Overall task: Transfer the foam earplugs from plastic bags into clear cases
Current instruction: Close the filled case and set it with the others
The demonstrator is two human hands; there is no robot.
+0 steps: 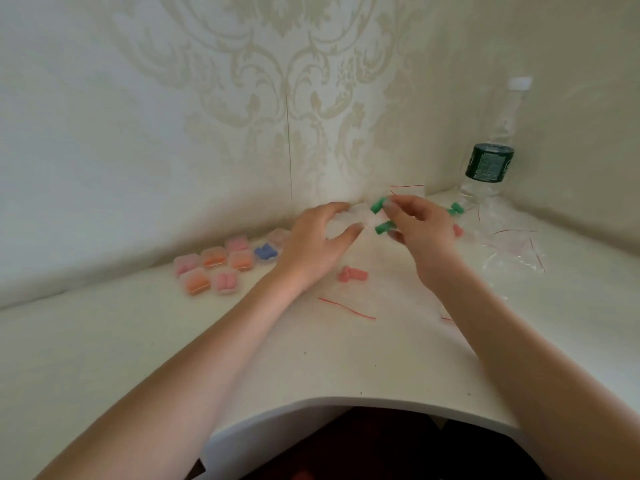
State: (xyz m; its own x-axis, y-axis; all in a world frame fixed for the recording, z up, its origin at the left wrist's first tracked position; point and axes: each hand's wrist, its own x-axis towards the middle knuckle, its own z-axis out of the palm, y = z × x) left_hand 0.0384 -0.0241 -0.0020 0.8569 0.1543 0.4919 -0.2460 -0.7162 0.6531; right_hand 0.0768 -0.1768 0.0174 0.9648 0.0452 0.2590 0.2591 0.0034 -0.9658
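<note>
White table (346, 368), filled cases (214, 268), bags (512, 247)

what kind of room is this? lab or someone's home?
Likely a home, not a lab: damask-patterned wallpaper, a white corner desk with a curved cut-out edge, and a drinking-water bottle standing in the corner.

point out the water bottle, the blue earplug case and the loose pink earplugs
water bottle (489, 163), head view, on its green label
blue earplug case (265, 252), head view, on the blue plugs inside
loose pink earplugs (351, 274), head view, middle of the pair
</note>
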